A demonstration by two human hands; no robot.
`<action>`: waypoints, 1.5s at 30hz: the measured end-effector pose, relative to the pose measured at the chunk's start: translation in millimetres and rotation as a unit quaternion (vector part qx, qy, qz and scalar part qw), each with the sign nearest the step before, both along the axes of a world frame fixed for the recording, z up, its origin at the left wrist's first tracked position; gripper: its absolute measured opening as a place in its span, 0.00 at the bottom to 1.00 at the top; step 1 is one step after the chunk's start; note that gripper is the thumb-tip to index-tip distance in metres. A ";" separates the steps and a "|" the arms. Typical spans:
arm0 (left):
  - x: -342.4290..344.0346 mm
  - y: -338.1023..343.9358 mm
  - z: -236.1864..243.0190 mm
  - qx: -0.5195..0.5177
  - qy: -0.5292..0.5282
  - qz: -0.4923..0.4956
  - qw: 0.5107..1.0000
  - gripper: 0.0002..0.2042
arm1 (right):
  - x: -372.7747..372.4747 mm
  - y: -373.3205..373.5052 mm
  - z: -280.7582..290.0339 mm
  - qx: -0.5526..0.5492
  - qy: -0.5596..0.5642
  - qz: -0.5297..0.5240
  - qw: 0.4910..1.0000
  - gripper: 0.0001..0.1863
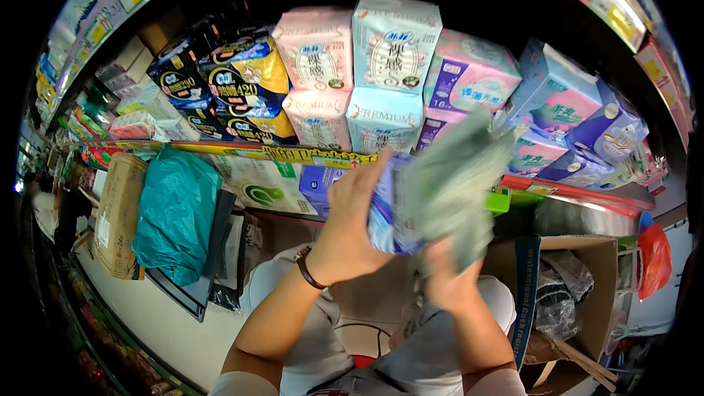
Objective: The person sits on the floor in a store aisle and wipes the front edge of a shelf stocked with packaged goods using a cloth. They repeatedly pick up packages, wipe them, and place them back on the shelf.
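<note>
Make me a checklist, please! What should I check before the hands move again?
1. Left hand holding the blue-and-purple pack: ok.
2. Right hand holding the grey-green cloth-like thing: ok, at its lower end, though blurred.
3. Cloth-like thing touching the pack: cannot tell; it overlaps the pack in this view.
4. Two light blue packs stacked neatly on the shelf: ok, one on top of the other.
5. Open cardboard box free of stuff: not ok; clear plastic is inside.
</note>
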State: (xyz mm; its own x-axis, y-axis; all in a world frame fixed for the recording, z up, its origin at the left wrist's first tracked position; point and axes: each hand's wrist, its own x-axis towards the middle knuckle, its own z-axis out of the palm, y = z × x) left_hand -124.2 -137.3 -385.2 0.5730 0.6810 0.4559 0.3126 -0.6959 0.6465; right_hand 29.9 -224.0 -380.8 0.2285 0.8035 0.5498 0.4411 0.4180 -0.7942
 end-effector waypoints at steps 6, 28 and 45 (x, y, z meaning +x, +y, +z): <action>-15.1 -10.8 -39.6 0.059 0.065 -0.082 0.993 0.33 | 14.7 25.8 -12.4 0.073 -0.075 0.057 0.993 0.24; -24.8 11.9 -4.2 -0.528 -0.619 -0.198 0.547 0.36 | -8.3 -0.4 -14.1 0.036 0.060 0.009 0.998 0.15; 31.6 -30.6 -7.6 -0.354 -0.364 -0.014 0.862 0.42 | 2.9 1.8 -9.7 -0.024 0.169 0.067 0.983 0.40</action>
